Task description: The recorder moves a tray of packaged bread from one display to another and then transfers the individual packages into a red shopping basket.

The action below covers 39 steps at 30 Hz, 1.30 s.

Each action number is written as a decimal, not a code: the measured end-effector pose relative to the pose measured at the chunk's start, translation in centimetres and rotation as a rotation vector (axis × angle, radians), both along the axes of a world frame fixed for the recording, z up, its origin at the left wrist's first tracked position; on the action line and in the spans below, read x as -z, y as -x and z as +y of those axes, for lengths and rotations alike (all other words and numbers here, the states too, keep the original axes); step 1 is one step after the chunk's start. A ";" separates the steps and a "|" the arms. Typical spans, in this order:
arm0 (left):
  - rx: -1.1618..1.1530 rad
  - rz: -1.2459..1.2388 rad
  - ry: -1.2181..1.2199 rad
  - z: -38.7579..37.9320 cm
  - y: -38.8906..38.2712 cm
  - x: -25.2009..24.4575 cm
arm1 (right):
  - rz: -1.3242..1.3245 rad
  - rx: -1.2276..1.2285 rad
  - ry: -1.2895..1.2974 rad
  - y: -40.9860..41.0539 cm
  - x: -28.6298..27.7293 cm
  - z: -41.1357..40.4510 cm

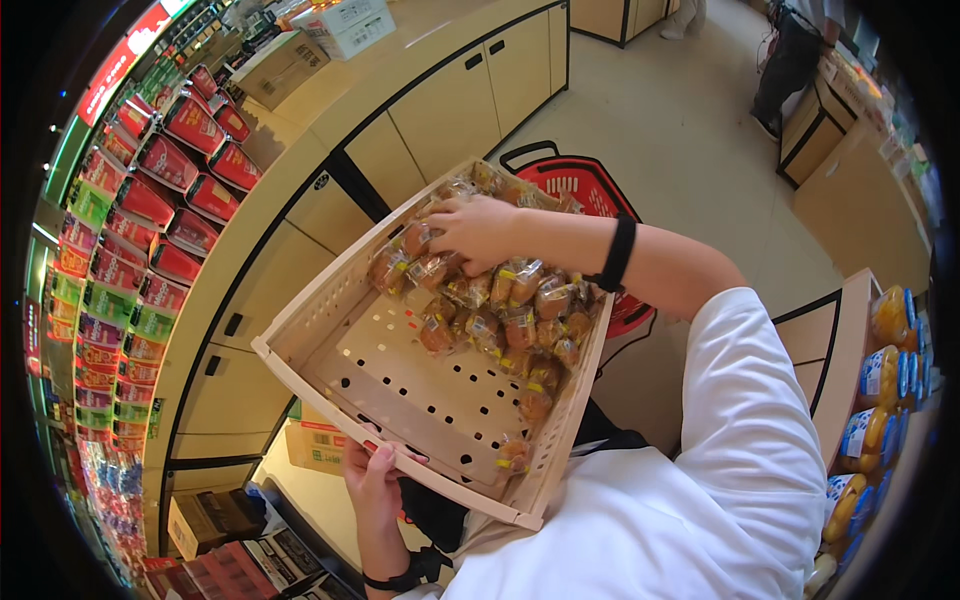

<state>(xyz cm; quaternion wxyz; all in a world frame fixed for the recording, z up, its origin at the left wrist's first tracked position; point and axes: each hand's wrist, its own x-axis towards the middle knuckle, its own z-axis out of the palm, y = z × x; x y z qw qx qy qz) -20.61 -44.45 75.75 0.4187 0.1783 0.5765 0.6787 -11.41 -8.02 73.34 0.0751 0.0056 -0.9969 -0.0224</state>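
A beige plastic crate (337,409) with a perforated floor is tilted in front of me. My left hand (375,472) grips the near rim, thumb over the top edge. Individually wrapped small breads or cakes (517,322), in clear film with yellow marks, are heaped toward the far and right sides. One wrapped piece (514,454) lies apart in the near right corner. Across the far part of the heap reaches my right hand (480,232), its fingers bent down among the packets; whether it grips one is hidden.
A red shopping basket (581,180) with a black handle stands on the floor behind the crate. Cabinets (450,97) run along the left, beside shelves of red packs (161,161). Jars with blue lids (862,435) line the right. A person (787,67) stands at the far right.
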 end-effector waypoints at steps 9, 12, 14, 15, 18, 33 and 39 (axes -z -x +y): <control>-0.008 -0.005 0.003 -0.6 0.5 -0.2 | 0.022 0.380 0.341 -6.7 3.2 1.8; -0.005 -0.021 -0.001 -0.3 0.6 -0.3 | 0.002 0.471 0.286 -8.1 3.1 3.0; 0.013 -0.020 -0.010 -0.2 1.0 -0.4 | 0.062 0.535 0.292 -8.0 3.2 3.8; 0.019 -0.022 -0.017 -0.1 1.0 -0.3 | 0.066 0.536 0.294 -6.9 2.6 3.5; 0.019 -0.007 0.001 0.6 0.3 -0.5 | 0.316 0.254 0.320 -3.9 1.5 2.2; -0.029 0.014 -0.037 0.6 -1.1 -0.8 | -0.130 0.240 0.230 -3.0 2.5 4.7; -0.032 0.010 -0.036 0.0 0.1 -0.1 | -0.010 0.447 0.313 -9.3 6.8 9.4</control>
